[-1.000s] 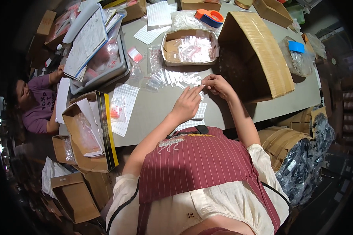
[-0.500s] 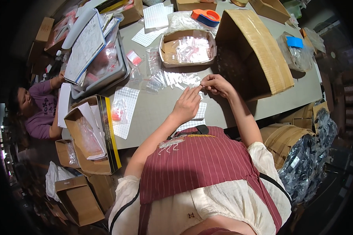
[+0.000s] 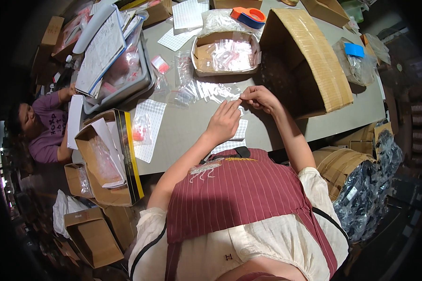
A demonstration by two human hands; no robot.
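A: State the position of the right hand (image 3: 261, 98).

B: Above the counter (image 3: 183, 131), at the near edge of the loose bags (image 3: 215, 91). Its fingers are narrow: thumb and forefinger meet at the tips, just beside the left fingertips. Any item between them is too small to tell.

A: State the position of the left hand (image 3: 223, 122).

B: Back upward, fingers extended and close together. Its thumb is hidden; whether it grips anything cannot be told. A dotted sheet (image 3: 239, 131) lies near it, toward the apron (image 3: 234, 192).

A: Locate the loose bags.

B: Clear and flat, they overlap on the counter just beyond the 2 hands. Behind them, a low box (image 3: 227, 73) contains a heap of bags (image 3: 230, 52).

A: List the adjacent items.

B: Right of the low box: a large carton (image 3: 316, 58), its open side facing left. Beyond the low box: an orange and blue ring (image 3: 256, 18). Left: a grey bin (image 3: 119, 99) with papers (image 3: 101, 51) on top.

A: Other personnel?

B: 1 co-worker (image 3: 50, 124), at far left, a hand near the papers.
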